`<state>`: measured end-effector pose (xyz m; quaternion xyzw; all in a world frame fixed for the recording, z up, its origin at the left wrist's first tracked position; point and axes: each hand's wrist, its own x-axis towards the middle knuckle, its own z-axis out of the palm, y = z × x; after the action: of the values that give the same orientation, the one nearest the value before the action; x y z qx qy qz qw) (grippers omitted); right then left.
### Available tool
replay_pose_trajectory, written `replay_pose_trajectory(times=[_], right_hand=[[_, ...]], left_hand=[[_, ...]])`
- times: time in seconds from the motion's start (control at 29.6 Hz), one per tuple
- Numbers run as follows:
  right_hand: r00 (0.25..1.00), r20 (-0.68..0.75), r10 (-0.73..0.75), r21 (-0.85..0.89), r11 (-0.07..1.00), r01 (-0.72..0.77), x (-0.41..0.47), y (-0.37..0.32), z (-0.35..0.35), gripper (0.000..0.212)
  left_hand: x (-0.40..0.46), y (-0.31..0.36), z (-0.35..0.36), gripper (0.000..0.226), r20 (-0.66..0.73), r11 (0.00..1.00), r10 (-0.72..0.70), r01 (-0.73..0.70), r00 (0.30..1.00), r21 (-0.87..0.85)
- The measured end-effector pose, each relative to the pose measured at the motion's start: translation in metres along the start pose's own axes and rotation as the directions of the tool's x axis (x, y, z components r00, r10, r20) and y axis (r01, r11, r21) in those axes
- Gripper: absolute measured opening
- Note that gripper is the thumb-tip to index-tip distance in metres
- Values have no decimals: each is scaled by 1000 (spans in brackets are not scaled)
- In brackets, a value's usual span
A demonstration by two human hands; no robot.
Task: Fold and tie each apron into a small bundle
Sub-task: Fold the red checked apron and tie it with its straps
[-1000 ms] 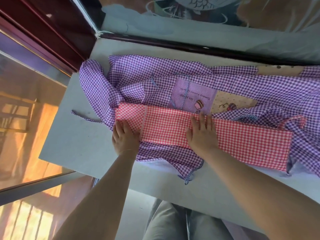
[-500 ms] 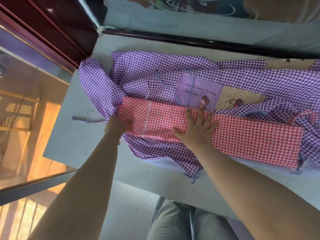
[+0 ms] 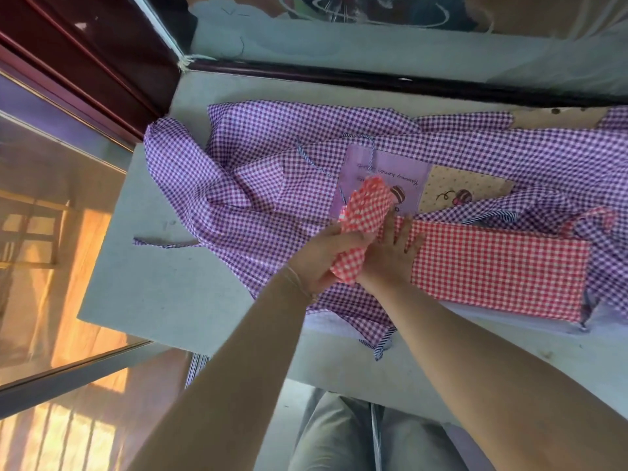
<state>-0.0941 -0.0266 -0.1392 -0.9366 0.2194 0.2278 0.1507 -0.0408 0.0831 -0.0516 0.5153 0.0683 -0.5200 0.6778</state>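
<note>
Red apron (image 3: 499,266): left hand (image 3: 323,260) lifts its end, right hand (image 3: 390,256) presses flat.

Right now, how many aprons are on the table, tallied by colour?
Red-and-white check: 1, the red apron, folded into a long strip, its left end lifted by the left hand while the right hand presses the strip flat.
Purple-and-white check: at least 1, the purple apron spread underneath; whether that cloth is more than one apron cannot be told.
Total: 2 that can be told apart.

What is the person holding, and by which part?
The left hand grips the red apron by its raised left end; the right hand presses it flat.
</note>
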Motion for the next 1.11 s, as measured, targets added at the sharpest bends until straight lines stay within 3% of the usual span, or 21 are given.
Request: replay_pose_trajectory(times=[0.14,0.2,0.24,0.27,0.34,0.37,0.41,0.51,0.57,0.61,0.68,0.74,0.81,0.88,1.01,1.11], right_hand=[[997,48,-61,97,994,56,3,11,-5,105],[997,3,-71,372,926,64,9,22,-1,94],[998,-34,-46,620,782,57,9,27,-3,74],[998,-45,33,851,524,21,7,35,-7,51],[990,73,121,997,-12,-72,0,53,-22,34],[988,91,126,992,-101,-78,-3,59,-30,35],[985,64,157,997,-62,-55,-5,69,-35,36],[979,-104,174,943,331,41,-8,90,-47,40],[990,-109,87,829,558,43,-11,100,-56,69],[997,-79,17,762,646,50,-13,105,-62,80],[997,59,-54,643,766,3,-16,109,-66,75],[993,110,30,517,852,-83,-13,115,-55,66],[984,33,178,343,922,-178,-8,122,-41,58],[970,-38,241,278,935,-221,-8,128,-27,47],[947,-243,209,182,969,-167,-18,125,-6,42],[926,-311,216,194,968,-161,-15,127,1,41]], left_hand=[[17,-22,19,39,-10,983,43,-44,999,-177],[26,-26,26,36,-46,977,64,-72,997,-200],[30,-28,28,34,-59,976,78,-88,995,-198],[35,-31,30,32,-74,979,78,-90,994,-181],[42,-38,35,31,-121,996,52,-60,991,-63],[44,-42,36,32,-147,998,52,-47,988,38],[45,-46,40,33,-167,992,52,-31,985,126],[52,-57,51,23,-169,962,124,-76,978,262],[63,-69,53,20,-186,874,240,-129,953,468],[68,-75,54,32,-177,780,281,-117,943,614],[74,-80,57,59,-198,669,281,-44,939,742],[76,-80,58,76,-248,663,245,25,937,748],[79,-81,56,65,-225,584,240,45,944,811],[81,-84,56,40,-175,401,279,51,944,915],[80,-96,43,48,-7,13,436,1,900,1000],[81,-104,41,64,68,-248,379,31,923,968]])
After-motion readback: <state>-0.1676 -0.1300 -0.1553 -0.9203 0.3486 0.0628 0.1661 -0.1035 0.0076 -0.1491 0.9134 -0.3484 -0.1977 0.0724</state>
